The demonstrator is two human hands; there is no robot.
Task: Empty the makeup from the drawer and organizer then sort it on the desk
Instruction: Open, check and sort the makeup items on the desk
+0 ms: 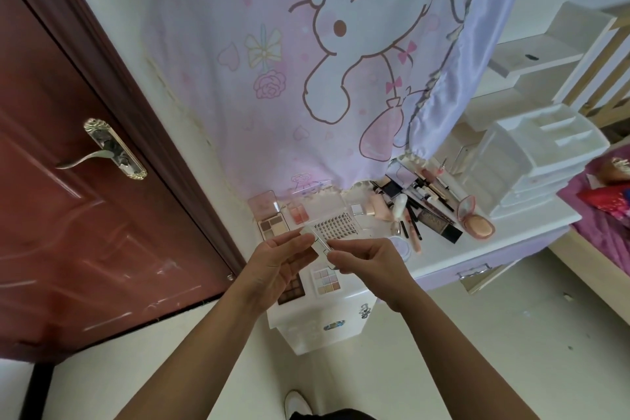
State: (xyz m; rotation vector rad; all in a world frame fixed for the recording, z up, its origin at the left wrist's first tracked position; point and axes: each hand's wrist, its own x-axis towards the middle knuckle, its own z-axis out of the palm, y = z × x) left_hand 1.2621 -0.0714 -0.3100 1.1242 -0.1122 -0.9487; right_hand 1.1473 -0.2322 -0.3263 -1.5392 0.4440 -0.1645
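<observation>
White shoe: one shoe [297, 403] on the pale floor at the bottom edge, nearest the camera.
Hands: left hand [280, 261] and right hand [366, 257] raised together over the near end of the surface [531, 220]; both pinch the same small white compact [318, 242], left on its left end, right on its lower right end, fingers closed on it.
Under the hands: brown eyeshadow palette [292, 288] and pastel palette [326, 278] lie side by side on the surface.
Just past the hands: clear lash tray [335, 223] with rows of dark lashes; left of it a beige open palette [272, 222], two small pink bottles [298, 212] between.
Middle right: loose heap of pencils and tubes [421, 201], dark foundation tube [439, 222], open pink powder compact [475, 222].
Drawer: lilac front with metal handle [474, 271], below the surface edge.
Far right: white organizer [531, 160], upright on the surface.
Back: cartoon curtain [306, 54] hanging to the surface; red-brown door [68, 181] at left.
</observation>
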